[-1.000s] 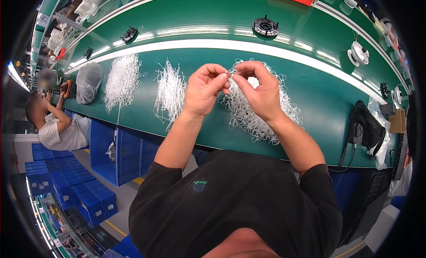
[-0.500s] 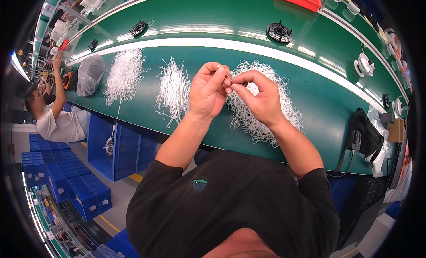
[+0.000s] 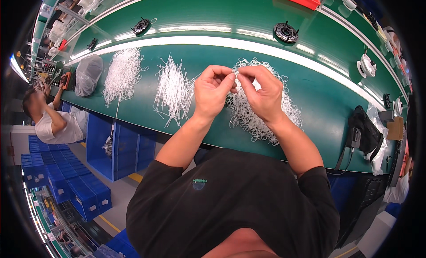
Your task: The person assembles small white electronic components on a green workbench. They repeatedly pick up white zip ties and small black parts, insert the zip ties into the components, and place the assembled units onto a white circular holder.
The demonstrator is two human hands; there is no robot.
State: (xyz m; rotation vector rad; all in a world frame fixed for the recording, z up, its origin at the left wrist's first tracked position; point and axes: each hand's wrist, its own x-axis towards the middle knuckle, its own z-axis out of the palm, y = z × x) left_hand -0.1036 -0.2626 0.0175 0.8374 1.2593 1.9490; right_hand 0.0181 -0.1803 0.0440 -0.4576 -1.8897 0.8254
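My left hand (image 3: 214,91) and my right hand (image 3: 262,91) meet fingertip to fingertip above the table, each in a pinch. Between them is a thin white cable tie (image 3: 235,73), mostly hidden by the fingers. Under and behind my right hand spreads a large pile of white cable ties bent into loops (image 3: 288,114). Left of my left hand lies a loose heap of straight white cable ties (image 3: 172,91). Farther left is another pile of looped ties (image 3: 123,76), with one tie's tail hanging toward the table's near edge.
A green conveyor belt (image 3: 213,14) runs behind the green table (image 3: 324,129), carrying round black parts (image 3: 285,32) and a white part (image 3: 367,66). A clear plastic bag (image 3: 88,75) stands at left, near a seated person (image 3: 60,122). A black bag (image 3: 364,131) lies at right; blue bins (image 3: 100,147) stand below.
My hands have shifted slightly, their fingertips now meeting a little farther right. The black parts on the belt have moved right. The person at left has lowered a raised arm.
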